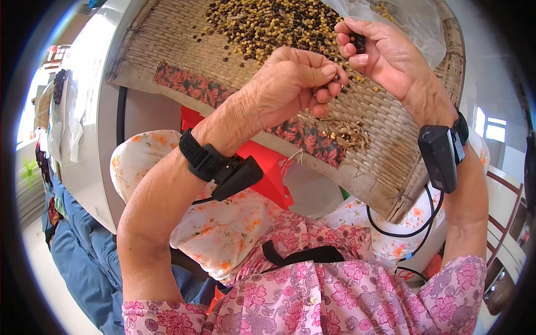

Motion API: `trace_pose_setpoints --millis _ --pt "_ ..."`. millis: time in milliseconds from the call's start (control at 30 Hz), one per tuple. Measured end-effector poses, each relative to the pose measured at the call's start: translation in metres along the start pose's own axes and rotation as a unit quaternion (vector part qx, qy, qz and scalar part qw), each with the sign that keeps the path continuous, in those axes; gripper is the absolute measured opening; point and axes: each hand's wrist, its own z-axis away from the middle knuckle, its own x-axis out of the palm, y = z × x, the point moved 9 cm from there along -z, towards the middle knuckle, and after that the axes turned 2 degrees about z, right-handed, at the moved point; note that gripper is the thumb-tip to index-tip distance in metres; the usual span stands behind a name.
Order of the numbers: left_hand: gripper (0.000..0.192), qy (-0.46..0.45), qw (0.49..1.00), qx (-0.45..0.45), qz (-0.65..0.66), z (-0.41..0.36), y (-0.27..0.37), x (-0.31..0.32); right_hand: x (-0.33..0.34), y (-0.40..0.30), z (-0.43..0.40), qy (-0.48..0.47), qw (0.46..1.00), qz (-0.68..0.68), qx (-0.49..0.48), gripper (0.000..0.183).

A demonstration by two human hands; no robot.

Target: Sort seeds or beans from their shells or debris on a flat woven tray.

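Note:
A woven wicker tray (201, 58) lies before me, with a heap of yellow and dark round seeds (268, 25) mixed with dry bits on its far part. My left hand (297, 81) is over the tray, thumb and index finger pinching a small dark seed (337, 77); its other fingers are curled. Close by on the right, my right hand (377, 54) is cupped palm up, its bent fingers around several dark seeds (358, 42). A few yellow seeds lie on the weave below it. Nearer to me is a small pile of dry husks (349, 136).
Translucent plastic (423, 29) lies at the tray's far right. A strip of patterned cloth (197, 86) runs along the near edge. Below it a red bag (268, 167) hangs between my knees. Both wrists carry strapped devices, with a black cable (389, 234) looping near my right knee.

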Motion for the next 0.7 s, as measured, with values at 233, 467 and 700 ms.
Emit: trace_pose_setpoints --millis 233,467,700 --pt "0.020 0.072 0.979 0.109 -0.157 0.004 0.035 -0.001 -0.002 0.008 -0.003 -0.003 1.000 0.014 0.006 0.020" --pt "0.007 0.107 0.875 0.249 -0.402 0.004 0.063 0.023 0.010 0.038 -0.003 -0.045 0.996 0.052 0.047 0.016" --pt "0.008 0.082 0.714 0.430 -0.547 0.015 0.069 0.043 0.012 0.045 -0.007 -0.094 0.994 -0.019 0.061 0.017"
